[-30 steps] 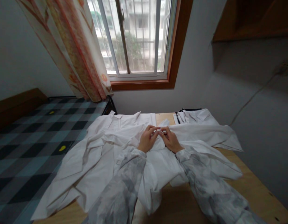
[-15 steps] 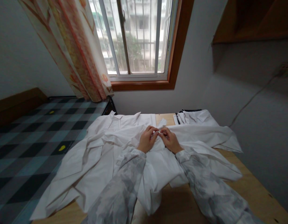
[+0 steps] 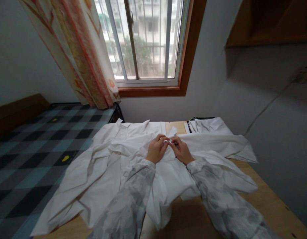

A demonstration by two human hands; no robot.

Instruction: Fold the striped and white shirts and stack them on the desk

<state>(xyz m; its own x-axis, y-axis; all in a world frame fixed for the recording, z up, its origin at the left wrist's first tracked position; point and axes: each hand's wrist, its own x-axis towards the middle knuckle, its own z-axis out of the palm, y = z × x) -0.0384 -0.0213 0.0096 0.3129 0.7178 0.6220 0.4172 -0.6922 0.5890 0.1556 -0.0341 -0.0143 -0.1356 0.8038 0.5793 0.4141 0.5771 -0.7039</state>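
Note:
A large white cloth garment (image 3: pixel 101 179) lies spread and rumpled over a wooden table (image 3: pixel 275 199), with parts reaching out to the left and right. My left hand (image 3: pixel 157 148) pinches a small fold of it near the middle. Close beside it, my right hand (image 3: pixel 182 150) grips the same small white piece, fingertips nearly touching those of the left. A short white strip (image 3: pixel 172 132) sticks up just behind the fingers. What exactly lies between the fingertips is too small to make out beyond white fabric.
Folded white cloth (image 3: pixel 209 125) sits on a dark item at the table's back right. To the left is a bed with a checked cover (image 3: pixel 31 159). A curtain (image 3: pixel 91 66) hangs by the window (image 3: pixel 148 43). A cable (image 3: pixel 264 111) runs down the right wall.
Almost nothing differs. Both hands stay at the same spot on the white fabric, with only a slight shift of the right fingers.

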